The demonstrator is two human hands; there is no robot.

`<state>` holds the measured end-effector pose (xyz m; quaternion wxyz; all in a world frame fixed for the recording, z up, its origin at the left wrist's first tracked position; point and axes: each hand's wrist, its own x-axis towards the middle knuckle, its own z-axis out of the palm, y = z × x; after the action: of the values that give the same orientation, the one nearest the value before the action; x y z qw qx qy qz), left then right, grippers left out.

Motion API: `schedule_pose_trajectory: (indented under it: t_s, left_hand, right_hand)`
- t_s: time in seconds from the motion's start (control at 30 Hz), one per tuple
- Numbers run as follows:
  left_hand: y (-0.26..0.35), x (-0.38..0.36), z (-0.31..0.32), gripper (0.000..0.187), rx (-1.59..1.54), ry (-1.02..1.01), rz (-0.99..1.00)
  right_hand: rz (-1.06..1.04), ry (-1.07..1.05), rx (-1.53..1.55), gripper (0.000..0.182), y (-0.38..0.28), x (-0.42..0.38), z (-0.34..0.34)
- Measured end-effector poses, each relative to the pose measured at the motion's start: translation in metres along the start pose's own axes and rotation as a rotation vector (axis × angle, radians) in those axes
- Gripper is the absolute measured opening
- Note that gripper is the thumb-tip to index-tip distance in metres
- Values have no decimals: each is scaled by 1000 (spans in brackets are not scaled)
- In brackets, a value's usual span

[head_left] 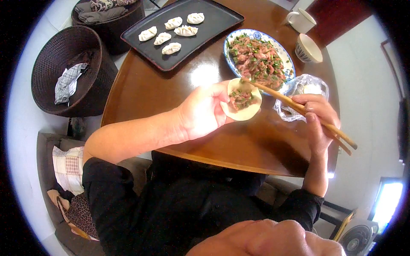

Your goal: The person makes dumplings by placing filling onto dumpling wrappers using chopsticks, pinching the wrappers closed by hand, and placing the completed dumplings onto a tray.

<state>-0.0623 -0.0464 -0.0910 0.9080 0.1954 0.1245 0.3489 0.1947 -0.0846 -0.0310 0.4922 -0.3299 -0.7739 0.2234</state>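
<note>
My left hand (203,111) holds a round dumpling wrapper (241,113) by its edge, over the near part of the table. A portion of meat filling (241,99) with green bits lies in the middle of the wrapper. Between the fingers of my right hand (318,117) is a pair of chopsticks (277,97), their tips at the wrapper's upper edge. Just beyond, an oval blue-rimmed plate (229,59) carries a heap of the same meat and chopped greens. A clear plastic bag (322,83) with something pale inside sits beside my right hand.
Several folded dumplings (185,30) lie on a black tray (218,30) at the far left of the wooden table (141,91). A white mug (304,20) and a small bowl (308,49) stand at the far right. Left of the table are wicker baskets (47,68) with cloth.
</note>
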Motion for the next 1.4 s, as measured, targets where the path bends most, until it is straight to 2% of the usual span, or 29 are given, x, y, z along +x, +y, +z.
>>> schedule_pose_trajectory:
  t_s: [0.13,0.23,0.4,0.47,0.6,0.67,0.73,0.83,0.97,1.03,1.07,1.13,1.27,1.33,1.4]
  left_hand:
    - [1,1,-3,45,-22,-22,2]
    - [1,1,-3,45,-29,-38,-2]
    - [1,1,-2,46,-36,-48,-5]
    - [1,1,-2,46,-26,-25,-6]
    - [-1,2,-3,47,-11,-27,-8]
    - [0,2,-2,48,-22,-24,-10]
    - [0,1,-1,48,-34,-21,-11]
    - [1,0,-1,50,10,10,3]
    - [0,3,-7,53,27,51,27]
    - [2,3,-6,54,24,67,42]
    - [4,2,-3,55,17,62,48]
    - [8,1,1,56,19,51,53]
    - [14,-2,15,58,101,-24,52]
    - [16,0,24,59,135,-143,39]
    - [19,2,36,59,202,-142,44]
  right_hand:
    - [2,-112,-43,10,-1,0,-3]
    - [3,-38,54,11,1,-1,-4]
    - [7,-84,8,12,3,2,-4]
    - [6,-31,81,12,2,0,-1]
    - [22,-25,10,12,0,1,-1]
    - [29,-121,-22,13,-1,2,0]
    - [3,-118,3,13,1,0,-6]
    - [18,36,92,14,0,1,-11]
    - [39,113,-80,13,4,4,-21]
    - [-24,-129,-309,15,8,8,-21]
    - [42,-223,-342,16,2,9,-16]
    - [-105,-349,-491,19,3,11,-7]
    - [-230,-457,-618,23,3,9,2]
    - [-193,-501,-677,23,-5,6,4]
    - [-173,-504,-687,27,-11,5,1]
